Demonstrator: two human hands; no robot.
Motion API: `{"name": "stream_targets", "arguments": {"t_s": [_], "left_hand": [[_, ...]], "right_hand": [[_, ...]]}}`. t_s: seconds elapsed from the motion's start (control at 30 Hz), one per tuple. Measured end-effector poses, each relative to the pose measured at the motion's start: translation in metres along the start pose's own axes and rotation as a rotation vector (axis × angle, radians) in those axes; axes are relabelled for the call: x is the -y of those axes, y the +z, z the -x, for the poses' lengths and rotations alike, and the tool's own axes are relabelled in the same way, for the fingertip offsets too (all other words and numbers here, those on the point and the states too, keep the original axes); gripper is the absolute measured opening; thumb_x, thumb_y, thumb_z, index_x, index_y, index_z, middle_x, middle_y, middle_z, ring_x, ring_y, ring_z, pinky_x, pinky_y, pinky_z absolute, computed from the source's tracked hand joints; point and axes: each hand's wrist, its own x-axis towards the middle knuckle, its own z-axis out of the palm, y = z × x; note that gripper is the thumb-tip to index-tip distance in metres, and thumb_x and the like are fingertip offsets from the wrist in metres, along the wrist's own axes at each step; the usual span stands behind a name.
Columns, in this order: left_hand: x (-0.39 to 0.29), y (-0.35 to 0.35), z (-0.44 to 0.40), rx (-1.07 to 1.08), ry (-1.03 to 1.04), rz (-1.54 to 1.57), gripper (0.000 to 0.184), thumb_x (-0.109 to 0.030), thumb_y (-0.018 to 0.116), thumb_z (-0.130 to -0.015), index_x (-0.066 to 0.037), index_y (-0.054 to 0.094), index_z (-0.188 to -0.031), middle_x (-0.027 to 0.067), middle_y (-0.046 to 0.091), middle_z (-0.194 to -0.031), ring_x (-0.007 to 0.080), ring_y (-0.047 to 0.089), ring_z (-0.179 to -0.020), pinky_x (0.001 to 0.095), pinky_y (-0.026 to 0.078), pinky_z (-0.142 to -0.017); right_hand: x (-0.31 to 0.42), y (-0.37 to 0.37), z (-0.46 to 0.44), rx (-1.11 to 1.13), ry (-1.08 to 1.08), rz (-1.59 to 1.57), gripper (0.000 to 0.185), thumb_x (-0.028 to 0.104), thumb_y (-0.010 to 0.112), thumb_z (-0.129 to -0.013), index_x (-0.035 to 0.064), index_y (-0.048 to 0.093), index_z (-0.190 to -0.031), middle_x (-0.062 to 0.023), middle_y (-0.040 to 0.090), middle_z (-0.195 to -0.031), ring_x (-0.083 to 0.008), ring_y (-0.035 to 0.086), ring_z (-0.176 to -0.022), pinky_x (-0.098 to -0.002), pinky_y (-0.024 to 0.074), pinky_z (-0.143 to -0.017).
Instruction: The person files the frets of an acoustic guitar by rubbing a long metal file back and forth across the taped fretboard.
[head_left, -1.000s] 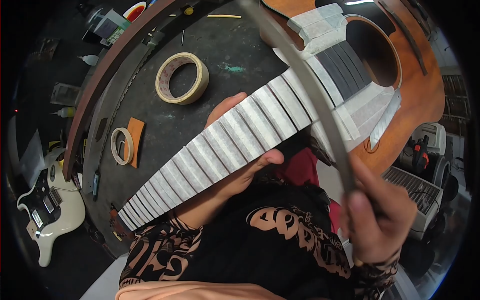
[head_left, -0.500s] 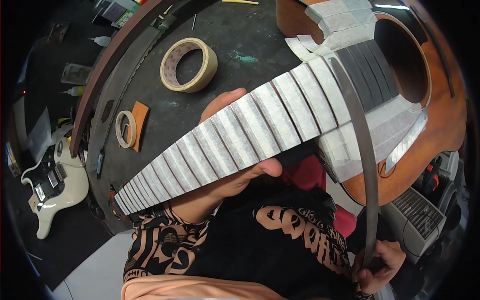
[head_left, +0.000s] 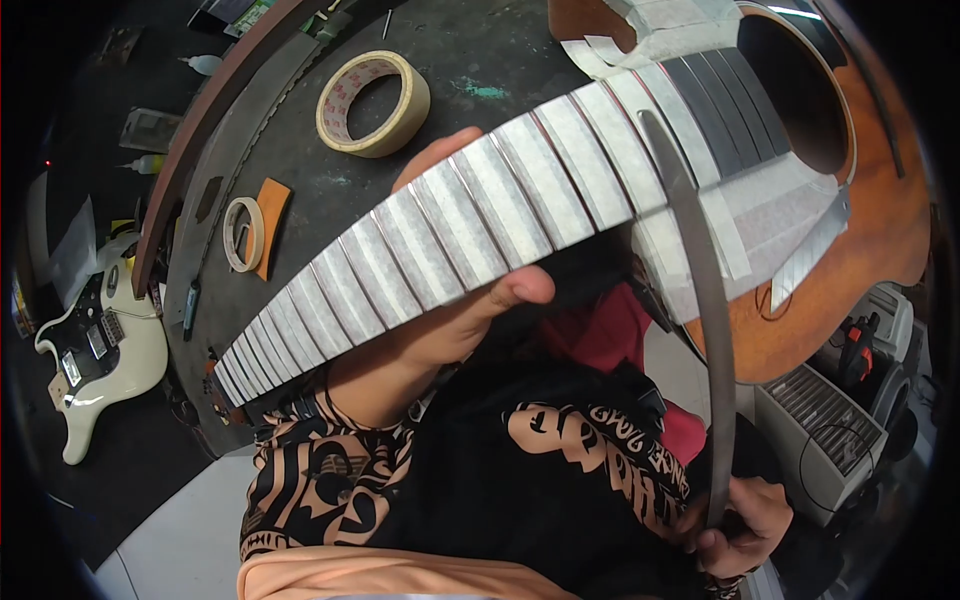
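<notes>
A guitar neck (head_left: 430, 250) lies diagonally across the view, its fingerboard masked with strips of pale tape between the frets. My left hand (head_left: 450, 335) is wrapped around the neck from beneath, thumb on the near edge and fingertips showing at the far edge. In my right hand (head_left: 745, 525), closed at the lower right, is one end of a long, narrow metal file (head_left: 705, 290). The file's far end rests over the taped frets near the guitar body (head_left: 790, 330). Beyond it, the last stretch of fingerboard (head_left: 730, 115) is dark and untaped.
A large masking tape roll (head_left: 405, 125) and a smaller tape roll (head_left: 243, 235) lie on the dark workbench (head_left: 480, 50). A cream electric guitar body (head_left: 130, 340) is at the left. At the right stands a grey machine with a slatted panel (head_left: 820, 425).
The whole view has shifted slightly. Relative to the frets, the file has slid a little toward me, along with my right hand. My left hand keeps its hold on the neck.
</notes>
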Motion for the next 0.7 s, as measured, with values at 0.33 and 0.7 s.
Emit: {"name": "stream_targets", "arguments": {"t_s": [0.33, 0.7], "left_hand": [[0.011, 0.005, -0.004, -0.060, 0.156, 0.134, 0.088, -0.032, 0.082, -0.075, 0.002, 0.032, -0.139, 0.0095, 0.054, -0.124, 0.0177, 0.051, -0.118, 0.0315, 0.041, -0.101], [0.009, 0.006, -0.004, -0.030, 0.156, 0.138, 0.074, -0.026, 0.079, -0.081, 0.001, 0.037, -0.136, 0.0077, 0.058, -0.115, 0.0158, 0.055, -0.108, 0.0299, 0.045, -0.094]], "right_hand": [[0.000, 0.013, 0.017, 0.042, 0.061, 0.060, 0.055, 0.009, 0.065, -0.081, -0.0106, 0.049, -0.130, -0.0194, 0.069, -0.072, -0.0188, 0.067, -0.054, -0.0249, 0.0540, -0.051], [0.013, 0.025, 0.015, -0.091, 0.355, -0.194, 0.046, 0.001, 0.058, -0.089, -0.0146, 0.045, -0.131, -0.0268, 0.069, -0.089, -0.0223, 0.071, -0.067, -0.0297, 0.0574, -0.057]]}}
